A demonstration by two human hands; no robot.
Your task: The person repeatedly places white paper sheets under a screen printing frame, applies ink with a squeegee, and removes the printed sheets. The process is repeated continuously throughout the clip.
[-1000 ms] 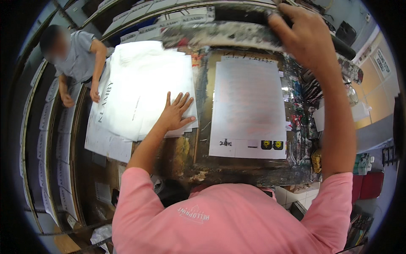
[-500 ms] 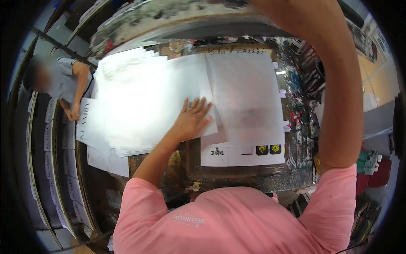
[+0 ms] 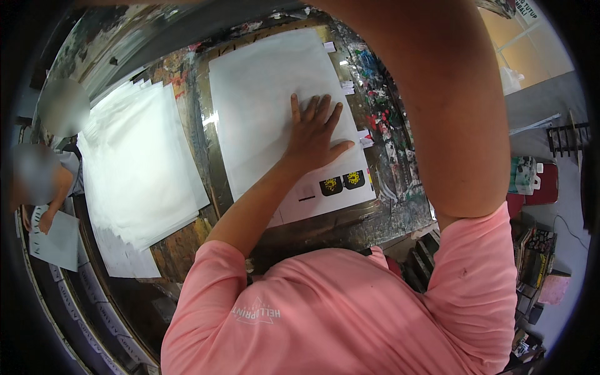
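My left hand (image 3: 315,134) lies flat, fingers spread, on a thin whitish sheet (image 3: 256,87). Below that sheet's near edge shows a printed layout sheet (image 3: 290,209) with two black shapes bearing yellow figures. To the left is a thick, slightly fanned stack of white sheets (image 3: 140,169), apart from the sheet under my hand. My right arm (image 3: 459,119) stretches up past the top of the view, so the right hand is out of sight. Toward the upper left slants a paint-smeared frame or panel (image 3: 140,47), its far end cut off.
At the far left a person (image 3: 53,187) holds a sheet with dark lettering (image 3: 59,240). Racks with printed sheets (image 3: 103,312) stand below. Paint blotches cover the worktable (image 3: 350,219). A greenish container (image 3: 524,175) sits at the right.
The view has turned and shifted. My left hand has moved from the stack's edge onto the sheet over the layout. The other person's lettered sheet has come away from the stack.
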